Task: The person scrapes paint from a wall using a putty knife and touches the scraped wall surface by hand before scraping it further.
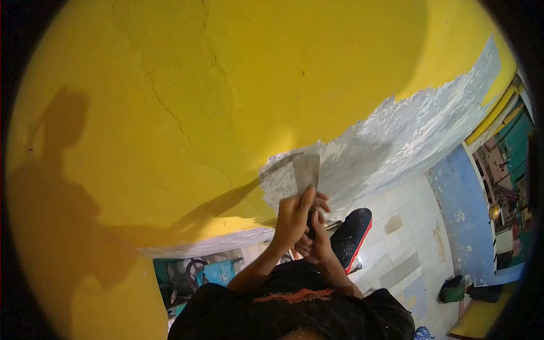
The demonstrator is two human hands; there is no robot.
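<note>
A putty knife with a wide metal blade (306,171) and a dark handle is held in front of me, blade pointing up the wall. My left hand (291,220) wraps round it near the base of the blade. Lower on the handle, my right hand (320,241) is closed too, and the fingers of both hands hide most of the handle. The blade's tip lies over the bare grey patch (362,153), close to the ragged edge of the yellow paint (255,90). Whether the tip presses on the wall I cannot tell.
Cracks run through the paint at upper left, and my shadow falls across the wall. Below is a tiled floor (391,243) with my dark, red-soled shoe (351,235). A blue wall section (459,209) and dark green cloth (452,290) are at right. A turquoise cloth (218,273) shows at lower left.
</note>
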